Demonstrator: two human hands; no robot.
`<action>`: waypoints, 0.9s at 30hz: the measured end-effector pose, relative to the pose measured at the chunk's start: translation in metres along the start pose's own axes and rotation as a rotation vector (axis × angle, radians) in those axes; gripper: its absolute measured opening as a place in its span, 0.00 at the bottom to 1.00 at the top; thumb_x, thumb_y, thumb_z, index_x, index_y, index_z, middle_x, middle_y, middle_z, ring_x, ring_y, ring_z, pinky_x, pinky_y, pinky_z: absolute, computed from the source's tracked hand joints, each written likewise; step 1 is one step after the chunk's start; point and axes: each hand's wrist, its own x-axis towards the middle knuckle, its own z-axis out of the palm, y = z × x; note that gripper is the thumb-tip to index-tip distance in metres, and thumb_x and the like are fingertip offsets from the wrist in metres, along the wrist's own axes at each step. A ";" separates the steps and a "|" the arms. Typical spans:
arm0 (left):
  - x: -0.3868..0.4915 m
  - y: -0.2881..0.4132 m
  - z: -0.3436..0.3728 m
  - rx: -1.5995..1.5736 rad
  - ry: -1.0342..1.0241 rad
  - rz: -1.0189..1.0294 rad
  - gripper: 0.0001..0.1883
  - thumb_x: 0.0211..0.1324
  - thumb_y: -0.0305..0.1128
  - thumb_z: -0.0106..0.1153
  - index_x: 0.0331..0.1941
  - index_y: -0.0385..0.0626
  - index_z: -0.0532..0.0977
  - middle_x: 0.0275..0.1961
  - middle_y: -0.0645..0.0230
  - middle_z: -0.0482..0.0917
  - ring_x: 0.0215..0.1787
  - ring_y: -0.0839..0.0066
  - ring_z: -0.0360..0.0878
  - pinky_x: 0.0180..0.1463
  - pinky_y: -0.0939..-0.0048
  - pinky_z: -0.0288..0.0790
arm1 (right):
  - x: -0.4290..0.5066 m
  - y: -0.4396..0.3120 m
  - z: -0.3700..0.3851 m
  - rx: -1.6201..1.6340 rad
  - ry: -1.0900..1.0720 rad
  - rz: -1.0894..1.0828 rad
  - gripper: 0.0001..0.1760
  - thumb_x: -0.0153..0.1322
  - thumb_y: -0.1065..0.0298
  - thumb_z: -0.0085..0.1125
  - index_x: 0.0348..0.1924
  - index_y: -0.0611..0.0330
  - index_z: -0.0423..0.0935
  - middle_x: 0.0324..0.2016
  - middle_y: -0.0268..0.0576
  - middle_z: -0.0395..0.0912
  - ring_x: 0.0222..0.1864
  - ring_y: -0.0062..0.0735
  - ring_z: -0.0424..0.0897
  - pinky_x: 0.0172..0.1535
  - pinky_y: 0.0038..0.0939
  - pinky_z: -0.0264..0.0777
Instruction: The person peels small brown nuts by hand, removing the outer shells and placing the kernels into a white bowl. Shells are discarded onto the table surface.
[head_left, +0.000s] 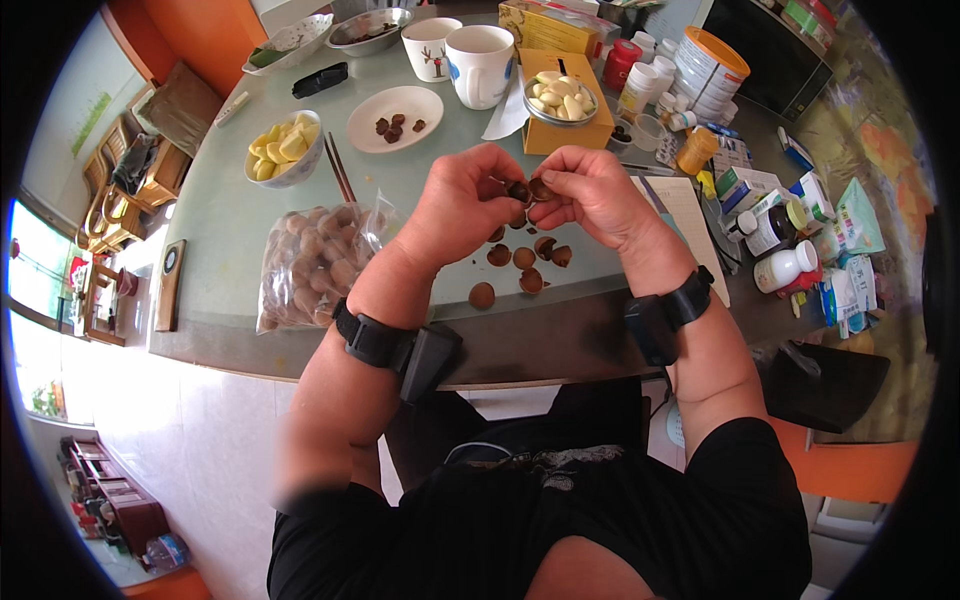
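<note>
My left hand (474, 196) pinches a dark, cracked dried longan (517, 191) between thumb and fingers. Right beside it, my right hand (590, 193) grips a brown piece of longan shell (540, 190). Below both hands, broken longan shells (531, 281) are scattered on the glass tabletop. A rounder brown longan or shell (481, 295) lies nearest the table's front edge. Left of my left forearm stands a clear plastic bag (319, 259) full of round dried longans. Farther back, dark lumps of longan flesh (394, 133) sit on a white plate (425, 105).
Chopsticks (340, 169) lie between the bag and a bowl of yellow fruit pieces (283, 150). Behind are two mugs (480, 67) and a dish of peeled garlic cloves (561, 97) on a yellow box (559, 139). An open notebook (694, 225) and several medicine bottles (784, 268) occupy the right.
</note>
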 end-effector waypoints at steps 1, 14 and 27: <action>0.000 0.000 -0.001 0.010 0.006 -0.017 0.11 0.47 0.14 0.58 0.36 0.35 0.72 0.31 0.65 0.80 0.34 0.80 0.80 0.35 0.78 0.74 | 0.000 0.000 0.000 -0.005 0.006 -0.005 0.06 0.73 0.71 0.51 0.39 0.64 0.74 0.32 0.43 0.79 0.29 0.32 0.83 0.32 0.30 0.81; -0.001 0.004 -0.005 0.247 0.081 0.059 0.11 0.44 0.16 0.61 0.34 0.37 0.74 0.30 0.68 0.78 0.31 0.83 0.77 0.33 0.79 0.72 | -0.004 0.001 0.017 -0.611 0.030 -0.124 0.06 0.69 0.71 0.57 0.36 0.65 0.78 0.23 0.36 0.79 0.20 0.19 0.77 0.21 0.19 0.66; -0.006 0.016 0.006 0.342 0.040 0.180 0.15 0.44 0.15 0.61 0.39 0.38 0.79 0.38 0.66 0.74 0.36 0.76 0.79 0.41 0.76 0.75 | -0.002 0.003 0.007 -0.164 -0.092 -0.076 0.09 0.68 0.74 0.59 0.41 0.65 0.77 0.30 0.38 0.81 0.26 0.20 0.79 0.25 0.17 0.70</action>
